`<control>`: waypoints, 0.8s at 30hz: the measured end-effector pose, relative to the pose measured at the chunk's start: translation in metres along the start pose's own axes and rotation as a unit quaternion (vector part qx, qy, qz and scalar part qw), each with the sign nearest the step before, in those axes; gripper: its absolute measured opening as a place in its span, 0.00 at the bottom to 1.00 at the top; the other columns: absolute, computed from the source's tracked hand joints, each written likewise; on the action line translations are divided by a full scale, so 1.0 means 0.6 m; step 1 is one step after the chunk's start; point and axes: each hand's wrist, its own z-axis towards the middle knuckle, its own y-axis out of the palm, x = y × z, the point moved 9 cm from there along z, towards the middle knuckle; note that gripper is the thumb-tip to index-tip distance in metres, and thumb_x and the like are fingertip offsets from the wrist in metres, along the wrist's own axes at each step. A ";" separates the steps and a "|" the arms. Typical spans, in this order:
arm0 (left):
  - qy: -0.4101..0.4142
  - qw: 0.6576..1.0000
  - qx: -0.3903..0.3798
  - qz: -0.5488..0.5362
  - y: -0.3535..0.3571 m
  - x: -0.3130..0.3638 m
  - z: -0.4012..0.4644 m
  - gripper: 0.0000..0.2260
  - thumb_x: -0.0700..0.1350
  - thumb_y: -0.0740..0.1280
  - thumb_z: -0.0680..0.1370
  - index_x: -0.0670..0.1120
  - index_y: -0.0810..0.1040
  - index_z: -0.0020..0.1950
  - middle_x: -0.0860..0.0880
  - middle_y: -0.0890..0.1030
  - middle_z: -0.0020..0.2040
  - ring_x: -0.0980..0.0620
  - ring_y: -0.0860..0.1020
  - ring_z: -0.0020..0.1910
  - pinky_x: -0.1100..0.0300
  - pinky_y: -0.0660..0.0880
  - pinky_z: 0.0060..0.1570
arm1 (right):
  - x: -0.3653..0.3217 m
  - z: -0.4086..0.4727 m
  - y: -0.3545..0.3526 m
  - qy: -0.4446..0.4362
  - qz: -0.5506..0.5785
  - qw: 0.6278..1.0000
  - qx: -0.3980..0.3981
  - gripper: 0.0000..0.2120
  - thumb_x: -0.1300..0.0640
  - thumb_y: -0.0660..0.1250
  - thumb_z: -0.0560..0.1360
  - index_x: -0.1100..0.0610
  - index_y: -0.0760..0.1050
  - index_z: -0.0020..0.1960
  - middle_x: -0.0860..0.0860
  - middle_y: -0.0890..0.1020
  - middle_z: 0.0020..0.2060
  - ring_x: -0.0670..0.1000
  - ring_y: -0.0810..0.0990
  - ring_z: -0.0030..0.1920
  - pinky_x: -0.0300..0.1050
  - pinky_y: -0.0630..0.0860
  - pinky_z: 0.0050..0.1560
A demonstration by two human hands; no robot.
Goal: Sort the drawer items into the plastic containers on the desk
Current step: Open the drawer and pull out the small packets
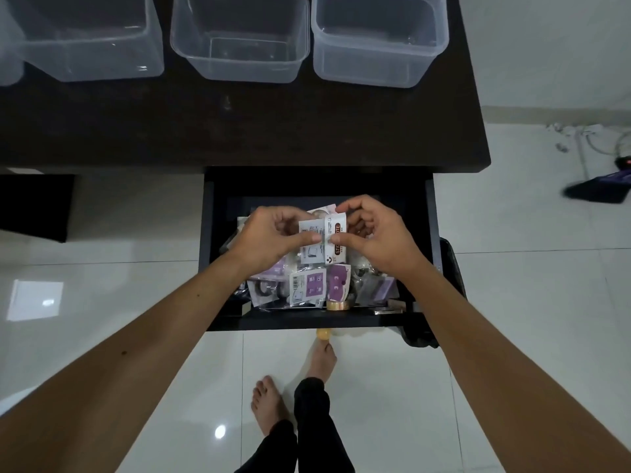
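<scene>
Two bare hands meet above an open dark drawer [317, 322]. The left hand [269, 240] and right hand [372, 237] each pinch, thumb against curled fingers, a small white packet [336, 242] held between them, its long axis running away from the viewer. Brown lettering along it reads partly "STIC…OTE". Below lie purple-and-white packets [316, 285]. Three clear plastic containers [239, 39] stand on the dark desk [239, 131] beyond.

A single head-worn camera looks steeply down from above, close over the open drawer [317, 254] at centre. The desk [239, 124] fills the frame toward twelve o'clock; floor tiles [529, 302] lie toward three and nine.
</scene>
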 end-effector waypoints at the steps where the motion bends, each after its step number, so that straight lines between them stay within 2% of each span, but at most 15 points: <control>1: -0.001 1.000 -0.004 0.006 0.001 -0.001 0.000 0.12 0.44 0.80 0.73 0.48 0.87 0.55 0.44 0.89 0.50 0.40 0.87 0.52 0.39 0.83 0.58 | -0.001 -0.002 -0.006 -0.003 -0.017 1.000 0.005 0.21 0.56 0.82 0.71 0.51 0.80 0.61 0.51 0.85 0.48 0.49 0.83 0.47 0.38 0.80 0.49; 3: -0.003 1.000 -0.002 0.015 -0.002 -0.006 -0.001 0.07 0.44 0.79 0.74 0.51 0.88 0.51 0.43 0.89 0.49 0.36 0.86 0.52 0.34 0.82 0.57 | 0.005 -0.006 -0.026 -0.006 -0.091 0.996 0.021 0.21 0.53 0.80 0.73 0.50 0.80 0.64 0.49 0.82 0.55 0.47 0.81 0.53 0.36 0.77 0.53; 4: -0.009 1.000 0.003 0.015 -0.007 -0.011 0.000 0.06 0.44 0.79 0.74 0.51 0.88 0.49 0.43 0.89 0.49 0.36 0.87 0.52 0.33 0.82 0.56 | 0.017 -0.007 -0.036 0.004 -0.143 0.989 0.020 0.23 0.52 0.79 0.74 0.50 0.79 0.67 0.49 0.79 0.59 0.48 0.79 0.58 0.39 0.75 0.60; 6: -0.019 1.000 0.017 0.013 -0.018 -0.020 0.000 0.06 0.44 0.79 0.75 0.50 0.87 0.50 0.44 0.89 0.48 0.40 0.88 0.50 0.34 0.83 0.56 | 0.046 -0.007 -0.046 0.042 -0.246 0.968 -0.017 0.28 0.50 0.78 0.75 0.50 0.75 0.74 0.50 0.74 0.66 0.54 0.72 0.68 0.49 0.63 0.74; 7: -0.021 0.999 0.024 0.013 -0.023 -0.022 0.000 0.06 0.43 0.79 0.75 0.49 0.87 0.51 0.44 0.89 0.48 0.41 0.88 0.50 0.34 0.83 0.56 | 0.057 -0.008 -0.044 0.055 -0.282 0.957 -0.038 0.30 0.50 0.77 0.76 0.51 0.74 0.75 0.51 0.73 0.67 0.56 0.69 0.71 0.49 0.56 0.76; 9: -0.025 0.999 0.041 0.014 -0.032 -0.027 -0.001 0.07 0.42 0.79 0.75 0.48 0.86 0.51 0.44 0.89 0.48 0.42 0.89 0.50 0.35 0.83 0.56 | 0.064 -0.009 -0.036 0.062 -0.312 0.946 -0.060 0.28 0.52 0.77 0.76 0.53 0.75 0.74 0.50 0.74 0.64 0.56 0.66 0.69 0.43 0.55 0.70; 11: -0.025 0.998 0.059 0.015 -0.040 -0.031 -0.001 0.08 0.39 0.78 0.76 0.51 0.85 0.50 0.45 0.89 0.48 0.42 0.89 0.49 0.34 0.83 0.56 | 0.055 -0.010 -0.032 0.053 -0.308 0.948 -0.053 0.23 0.52 0.78 0.75 0.53 0.79 0.68 0.48 0.76 0.56 0.49 0.69 0.60 0.40 0.58 0.64; 13: -0.026 0.997 0.074 0.010 -0.049 -0.035 -0.001 0.10 0.38 0.77 0.76 0.52 0.84 0.52 0.45 0.89 0.48 0.37 0.88 0.49 0.32 0.82 0.54 | 0.045 -0.012 -0.036 0.040 -0.287 0.956 -0.039 0.18 0.54 0.79 0.74 0.53 0.82 0.62 0.44 0.77 0.48 0.41 0.72 0.49 0.41 0.64 0.62; 14: -0.026 0.997 0.078 0.006 -0.053 -0.038 -0.001 0.11 0.37 0.77 0.76 0.51 0.84 0.53 0.46 0.89 0.49 0.36 0.88 0.49 0.32 0.82 0.54 | 0.042 -0.014 -0.040 0.035 -0.271 0.961 -0.032 0.15 0.55 0.80 0.74 0.54 0.83 0.59 0.43 0.78 0.45 0.39 0.73 0.46 0.43 0.69 0.62; 17: -0.012 0.997 0.076 -0.023 -0.055 -0.034 -0.001 0.16 0.31 0.74 0.77 0.48 0.82 0.59 0.49 0.87 0.52 0.53 0.88 0.51 0.46 0.85 0.57 | 0.037 -0.020 -0.050 0.037 -0.211 0.977 -0.018 0.07 0.59 0.78 0.75 0.51 0.83 0.51 0.46 0.83 0.44 0.44 0.81 0.46 0.44 0.80 0.56; 21: 0.023 0.996 0.072 -0.043 -0.051 -0.019 -0.004 0.20 0.26 0.72 0.77 0.43 0.80 0.65 0.50 0.85 0.55 0.60 0.86 0.53 0.57 0.86 0.53 | 0.030 -0.018 -0.069 0.057 -0.134 0.989 0.005 0.08 0.62 0.77 0.76 0.52 0.83 0.52 0.50 0.85 0.44 0.48 0.84 0.42 0.44 0.83 0.51; 24: 0.033 0.996 0.077 -0.042 -0.052 -0.020 -0.004 0.20 0.27 0.72 0.77 0.48 0.83 0.62 0.52 0.86 0.58 0.57 0.86 0.58 0.55 0.85 0.55 | 0.021 -0.017 -0.087 0.055 -0.073 0.996 0.017 0.13 0.66 0.75 0.77 0.53 0.83 0.59 0.50 0.84 0.45 0.48 0.84 0.44 0.40 0.82 0.51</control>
